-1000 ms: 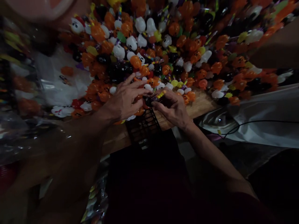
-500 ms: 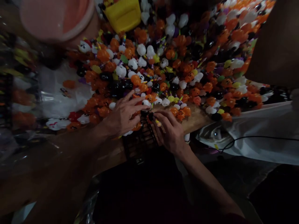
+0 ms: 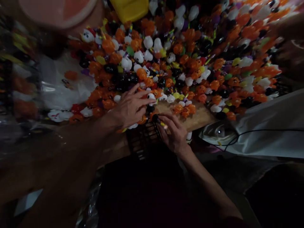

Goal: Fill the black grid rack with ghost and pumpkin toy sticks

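Note:
My left hand point(image 3: 130, 109) reaches over the near edge of the heap with its fingers stretched out and apart. Its fingertips lie beside a small white figure point(image 3: 151, 97) with a dark face; whether they touch it I cannot tell. My right hand point(image 3: 174, 131) pinches a short stick with a round black top point(image 3: 155, 118) and a yellowish end, just above a black plastic lattice basket point(image 3: 144, 136). Around both hands lies a dense pile of small plastic figures: orange pumpkins point(image 3: 185, 111), white ghosts and skulls point(image 3: 139, 57), and black pieces.
A yellow container point(image 3: 130, 9) and a pink round tub point(image 3: 59, 12) stand at the back. A clear plastic bag point(image 3: 64, 84) lies at the left. White sheeting point(image 3: 268, 126) with a black cable point(image 3: 261, 130) hangs at the right, beside the wooden table edge point(image 3: 201, 117).
My left hand has lifted slightly away from my right, so the gap between them is wider. The black-topped stick stays in my right fingers. The view has shifted a little.

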Available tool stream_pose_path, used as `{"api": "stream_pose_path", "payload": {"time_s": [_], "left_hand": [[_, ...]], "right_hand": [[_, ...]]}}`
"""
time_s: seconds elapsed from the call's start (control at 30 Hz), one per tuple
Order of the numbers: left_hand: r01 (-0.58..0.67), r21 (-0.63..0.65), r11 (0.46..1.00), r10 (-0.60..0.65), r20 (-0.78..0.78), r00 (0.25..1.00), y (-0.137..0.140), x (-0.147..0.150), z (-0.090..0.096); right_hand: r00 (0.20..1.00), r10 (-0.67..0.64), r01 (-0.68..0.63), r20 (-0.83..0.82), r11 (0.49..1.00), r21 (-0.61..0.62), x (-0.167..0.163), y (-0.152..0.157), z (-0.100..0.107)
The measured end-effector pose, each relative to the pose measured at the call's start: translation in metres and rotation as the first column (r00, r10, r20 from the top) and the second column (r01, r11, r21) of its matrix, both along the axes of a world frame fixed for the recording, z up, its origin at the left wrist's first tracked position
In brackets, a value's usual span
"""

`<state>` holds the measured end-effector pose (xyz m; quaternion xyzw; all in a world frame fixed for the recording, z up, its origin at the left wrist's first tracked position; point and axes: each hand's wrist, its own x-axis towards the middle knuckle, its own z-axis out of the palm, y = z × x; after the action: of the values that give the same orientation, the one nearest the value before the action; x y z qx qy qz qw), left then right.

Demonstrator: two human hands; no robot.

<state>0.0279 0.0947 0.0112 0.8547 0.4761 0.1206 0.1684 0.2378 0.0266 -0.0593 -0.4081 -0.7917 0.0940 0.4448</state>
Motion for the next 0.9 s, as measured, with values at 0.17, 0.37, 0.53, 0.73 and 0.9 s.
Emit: {"api": "stream_pose_path", "payload": {"time_s": [0.17,0.37,0.53,0.73,0.9], "left_hand": [[-0.042,-0.04,0.998,0.04,-0.054,0.998,0.0,0.001,0.0],[-0.057,0.051,0.997,0.053,0.069,0.996,-0.001,-0.005,-0.013],[-0.034,0.059,0.998,0.029,0.081,0.996,-0.003,-0.008,-0.015],[-0.056,0.121,0.991,0.057,0.001,0.998,-0.001,-0.005,-0.015],[-0.022,0.041,0.999,0.026,-0.099,0.995,0.006,-0.003,-0.008]], "right_hand": [[0.998,0.038,-0.03,0.042,0.983,-0.182,-0.02,0.016,-0.028],[0.99,-0.014,0.049,0.137,0.964,-0.262,-0.035,0.036,-0.012],[0.986,-0.095,0.13,0.139,0.955,-0.267,-0.048,0.03,-0.014],[0.999,-0.039,0.049,0.038,0.957,-0.285,-0.041,0.028,-0.015],[0.946,-0.323,0.318,0.023,0.915,-0.247,-0.013,0.054,-0.004]]}}
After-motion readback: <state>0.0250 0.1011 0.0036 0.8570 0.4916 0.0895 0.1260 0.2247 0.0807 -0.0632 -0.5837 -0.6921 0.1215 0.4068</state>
